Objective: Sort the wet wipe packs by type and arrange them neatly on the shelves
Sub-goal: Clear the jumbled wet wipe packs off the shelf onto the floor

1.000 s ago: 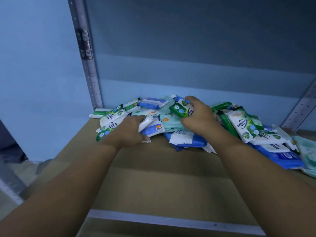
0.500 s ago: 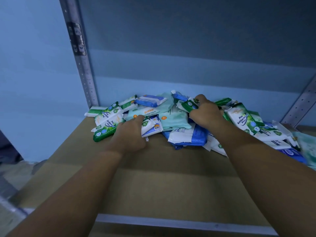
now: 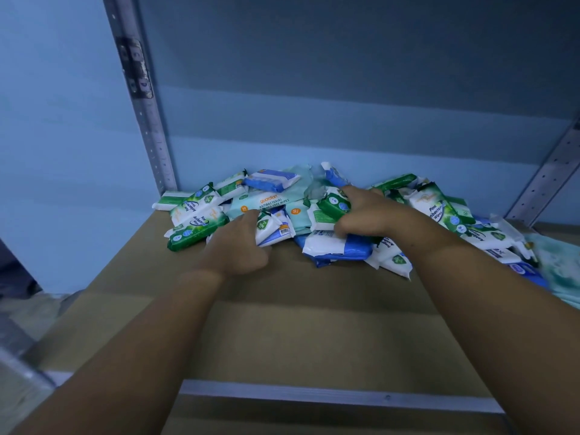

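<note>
Mixed pile of wet wipe packs [image 3: 392, 246] on brown shelf board [image 3: 282, 324], unsorted, pushed to the back wall. Landmark: mint guardian pack [image 3: 270, 202], lying flat mid-pile.

Left hand [image 3: 238, 246] is just in front of the mint guardian pack, fingers curled round a small white-and-blue pack [image 3: 273, 229] with a barcode, holding it at the pile's front edge. Right hand [image 3: 370, 218] is just right of the mint guardian pack, thumb and fingers gripping a green-and-white pack [image 3: 329, 208], raised a bit off the heap.

Blue pack [image 3: 271, 180] lies behind the mint guardian pack. Green Pine packs [image 3: 197, 221] are left of it, touching. Big blue-and-white pack [image 3: 335, 249] sits front-right of it, under the right hand. More Pine packs [image 3: 439, 208] are further right. Grey metal upright [image 3: 147, 120] stands left of and behind it.
</note>
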Demonstrator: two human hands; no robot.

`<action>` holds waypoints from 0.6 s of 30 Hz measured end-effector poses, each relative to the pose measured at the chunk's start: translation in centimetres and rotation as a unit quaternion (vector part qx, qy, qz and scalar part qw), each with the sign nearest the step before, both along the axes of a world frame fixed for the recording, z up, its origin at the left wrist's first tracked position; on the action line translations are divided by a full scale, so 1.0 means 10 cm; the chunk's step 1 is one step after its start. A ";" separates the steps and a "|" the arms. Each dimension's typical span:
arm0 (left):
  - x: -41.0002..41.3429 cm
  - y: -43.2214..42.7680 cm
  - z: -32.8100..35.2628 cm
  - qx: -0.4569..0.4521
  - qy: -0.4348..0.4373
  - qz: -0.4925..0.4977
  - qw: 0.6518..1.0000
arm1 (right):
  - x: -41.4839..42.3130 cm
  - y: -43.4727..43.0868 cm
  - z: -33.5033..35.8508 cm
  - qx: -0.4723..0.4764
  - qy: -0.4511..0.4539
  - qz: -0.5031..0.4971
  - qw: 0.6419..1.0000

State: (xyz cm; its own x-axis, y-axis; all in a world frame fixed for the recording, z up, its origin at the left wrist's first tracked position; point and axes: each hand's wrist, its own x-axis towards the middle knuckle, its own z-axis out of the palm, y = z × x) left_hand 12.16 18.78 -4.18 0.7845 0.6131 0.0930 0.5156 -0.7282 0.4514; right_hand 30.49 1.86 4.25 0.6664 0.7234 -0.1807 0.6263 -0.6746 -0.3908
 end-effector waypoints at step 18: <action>-0.67 -0.87 0.16 -0.030 -0.099 0.039 0.994 | -0.91 -1.14 0.30 0.046 -0.199 0.033 0.978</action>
State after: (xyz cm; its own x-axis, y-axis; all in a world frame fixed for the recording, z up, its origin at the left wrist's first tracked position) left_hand 5.41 10.06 -2.55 0.7051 0.6799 0.2013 0.4661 -0.6584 0.5910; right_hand 21.40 -9.50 7.24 0.6215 0.7687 0.1513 0.7826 -0.6004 -0.1647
